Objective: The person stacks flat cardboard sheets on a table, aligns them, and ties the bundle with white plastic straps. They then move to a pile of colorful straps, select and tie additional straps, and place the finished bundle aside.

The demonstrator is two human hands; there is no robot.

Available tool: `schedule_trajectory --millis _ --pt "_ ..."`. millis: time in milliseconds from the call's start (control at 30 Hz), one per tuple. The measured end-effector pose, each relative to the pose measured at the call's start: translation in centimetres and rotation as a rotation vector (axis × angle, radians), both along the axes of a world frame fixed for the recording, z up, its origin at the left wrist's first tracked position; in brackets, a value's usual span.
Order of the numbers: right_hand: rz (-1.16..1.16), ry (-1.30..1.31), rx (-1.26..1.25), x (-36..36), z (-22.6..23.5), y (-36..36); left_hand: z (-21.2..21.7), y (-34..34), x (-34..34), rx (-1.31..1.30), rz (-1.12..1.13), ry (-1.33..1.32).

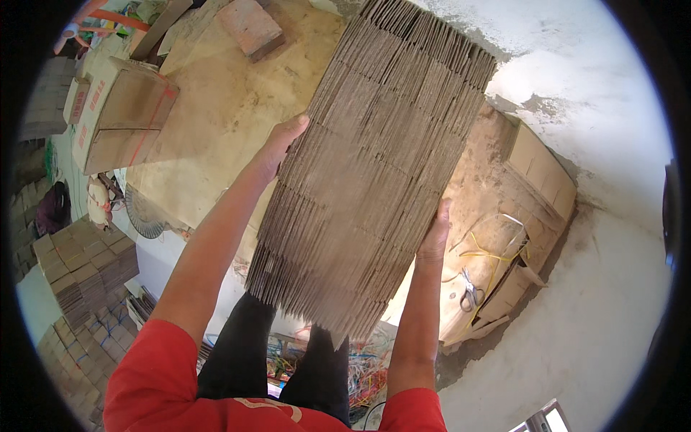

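A long stack of flattened brown cardboard pieces (367, 158), packed edge to edge, spans the space between my two hands, tilted with its far end to the right. My left hand (282, 144) presses its left side, the thumb lying along the edge. On the opposite side, lower down, my right hand (436, 234) grips the stack with its thumb up. The fingers of both hands are mostly hidden under or behind the cardboard. Below the stack is a tan table (209, 180), and I cannot tell whether the stack rests on it.
A brick (250, 29) lies at the table's far side. To the left stands a cardboard box (122, 115), with bundled cardboard stacks (83, 263) on the floor. Scissors (471, 291) and yellow strapping (493, 252) lie at the right, beside a cardboard sheet (540, 169) and the white wall (597, 108).
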State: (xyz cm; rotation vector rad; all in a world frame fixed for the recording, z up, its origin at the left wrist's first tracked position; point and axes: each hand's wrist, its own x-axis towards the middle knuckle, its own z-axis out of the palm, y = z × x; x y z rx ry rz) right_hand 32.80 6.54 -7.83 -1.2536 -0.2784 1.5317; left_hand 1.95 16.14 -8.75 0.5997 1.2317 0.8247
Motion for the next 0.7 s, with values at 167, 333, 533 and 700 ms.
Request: schedule_trajectory --millis 167,333,533,700 --pt "0.077 -0.15 -0.036 -0.7 0.7 1.0 0.5 1.8 0.7 0.147 -0.218 0.24" --pt "0.076 -0.187 -0.046 -1.8 1.0 1.2 -1.1 1.7 1.1 0.251 -0.22 0.224" --pt "0.091 -0.447 0.046 -0.1 -2.8 1.1 -1.3 1.7 1.7 0.344 -0.223 0.479" --pt "0.18 -0.645 0.077 -0.5 -0.3 1.7 2.4 0.5 2.4 0.212 -0.325 0.746"
